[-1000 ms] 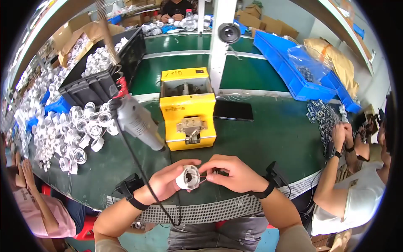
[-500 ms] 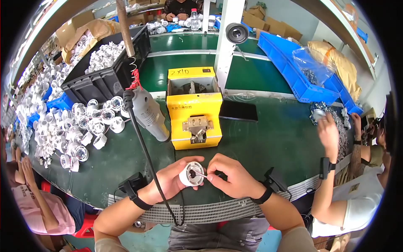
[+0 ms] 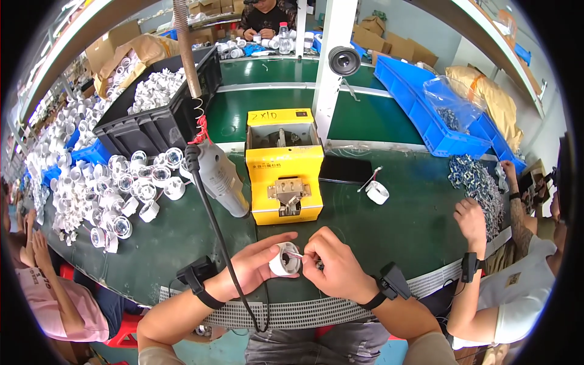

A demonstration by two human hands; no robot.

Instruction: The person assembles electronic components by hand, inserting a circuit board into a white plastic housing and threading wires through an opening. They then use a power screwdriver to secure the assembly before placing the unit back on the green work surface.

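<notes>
Left hand grasps a white ring — right hand pinches its wire; black crate holds white parts (heaped).

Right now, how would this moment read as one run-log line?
left hand: holds white part | right hand: pinches wires | grey tool: left of yellow machine
</notes>
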